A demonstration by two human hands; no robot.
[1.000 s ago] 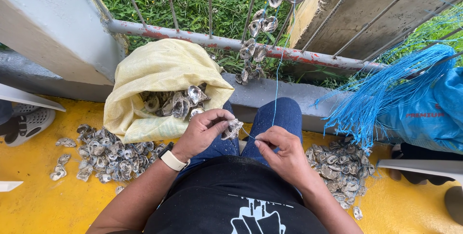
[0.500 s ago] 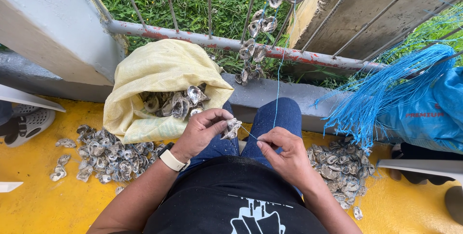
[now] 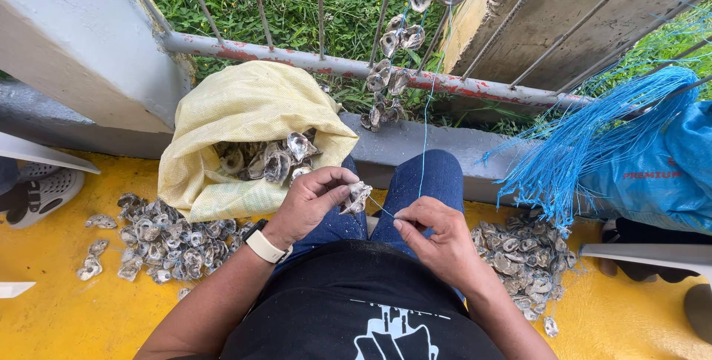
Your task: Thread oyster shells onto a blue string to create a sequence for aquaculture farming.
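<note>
Together, left hand [image 3: 308, 200] grips oyster shell [image 3: 357, 197]; right hand [image 3: 437, 238] pinches blue string [image 3: 425, 126].

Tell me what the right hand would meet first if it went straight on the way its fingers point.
Most likely the oyster shell pinched in the left hand: the right hand points left along the thin blue string toward it, with only a small gap between.

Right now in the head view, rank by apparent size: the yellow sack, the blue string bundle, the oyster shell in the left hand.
1. yellow sack
2. blue string bundle, possibly similar in spread
3. oyster shell, smallest, held in the left hand

Bright, even daylight; sharp, wide-angle.
</note>
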